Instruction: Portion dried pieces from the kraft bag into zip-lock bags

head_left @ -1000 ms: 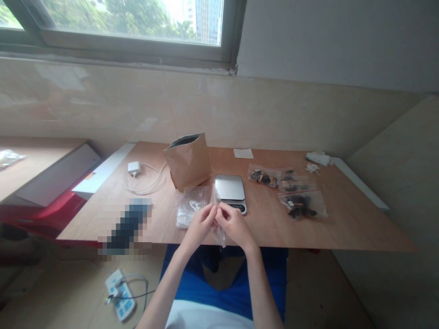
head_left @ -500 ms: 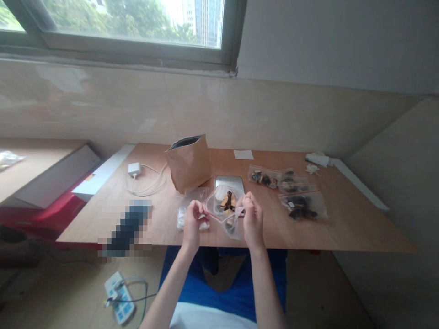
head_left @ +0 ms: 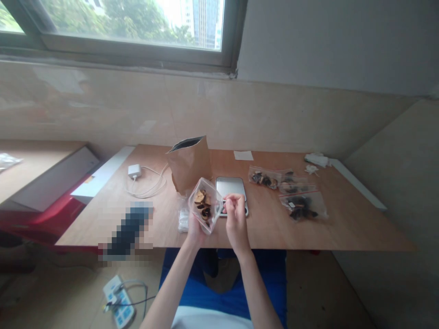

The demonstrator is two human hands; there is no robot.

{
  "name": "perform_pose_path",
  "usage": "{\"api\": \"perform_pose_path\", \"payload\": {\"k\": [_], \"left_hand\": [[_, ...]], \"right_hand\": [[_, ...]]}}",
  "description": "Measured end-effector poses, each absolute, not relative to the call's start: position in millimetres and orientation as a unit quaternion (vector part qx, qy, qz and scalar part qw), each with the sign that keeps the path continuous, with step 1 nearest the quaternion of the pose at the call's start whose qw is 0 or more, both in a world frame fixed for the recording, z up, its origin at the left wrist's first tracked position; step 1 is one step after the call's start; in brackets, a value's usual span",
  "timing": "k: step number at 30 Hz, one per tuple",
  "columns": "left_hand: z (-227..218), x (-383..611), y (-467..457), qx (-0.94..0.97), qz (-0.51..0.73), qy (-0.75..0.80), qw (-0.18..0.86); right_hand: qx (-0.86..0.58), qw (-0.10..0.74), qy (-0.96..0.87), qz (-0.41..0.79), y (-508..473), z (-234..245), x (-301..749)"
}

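My left hand (head_left: pixel 195 230) grips zip bag (head_left: pixel 214 203) up off table (head_left: pixel 360 233) near front edge, dried slices (head_left: pixel 202 203) lying low inside. Right hand (head_left: pixel 236 214) apart, fingers pinched, just beside bag, over digital scale (head_left: pixel 230 187).

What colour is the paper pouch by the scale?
The pouch is brown, dark-lined at its mouth; head view.

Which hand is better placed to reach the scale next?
Probably the right: the right hand sits over the front of the digital scale, holding nothing visible, while the left hand is cradling the zip bag of dried pieces.
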State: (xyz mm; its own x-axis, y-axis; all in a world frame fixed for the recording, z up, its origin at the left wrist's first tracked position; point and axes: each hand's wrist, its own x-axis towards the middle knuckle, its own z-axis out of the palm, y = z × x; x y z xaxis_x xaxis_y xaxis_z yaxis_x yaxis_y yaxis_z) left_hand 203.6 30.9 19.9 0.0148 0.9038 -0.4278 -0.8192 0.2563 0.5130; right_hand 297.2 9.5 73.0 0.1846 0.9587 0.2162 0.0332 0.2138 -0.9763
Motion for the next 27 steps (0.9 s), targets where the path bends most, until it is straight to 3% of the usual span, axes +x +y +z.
{"api": "perform_pose_path", "payload": {"k": [4,13,21,27], "left_hand": [[7.5,196.7,48.3,0.031,0.681,0.35,0.642],[-41.1,194.8,58.5,0.073,0.721,0.376,0.578],[-50.9,192.7,60.7,0.147,0.725,0.417,0.528],[-47.1,193.1,59.2,0.2,0.714,0.437,0.509]], "right_hand": [[-0.457,0.539,-0.592,0.386,14.5,78.1,287.7],[-0.526,0.291,-0.692,0.4,55.2,46.8,255.0],[-0.534,0.3,-0.694,0.379,64.4,33.2,253.2],[-0.522,0.37,-0.675,0.368,63.2,27.5,259.6]]}}
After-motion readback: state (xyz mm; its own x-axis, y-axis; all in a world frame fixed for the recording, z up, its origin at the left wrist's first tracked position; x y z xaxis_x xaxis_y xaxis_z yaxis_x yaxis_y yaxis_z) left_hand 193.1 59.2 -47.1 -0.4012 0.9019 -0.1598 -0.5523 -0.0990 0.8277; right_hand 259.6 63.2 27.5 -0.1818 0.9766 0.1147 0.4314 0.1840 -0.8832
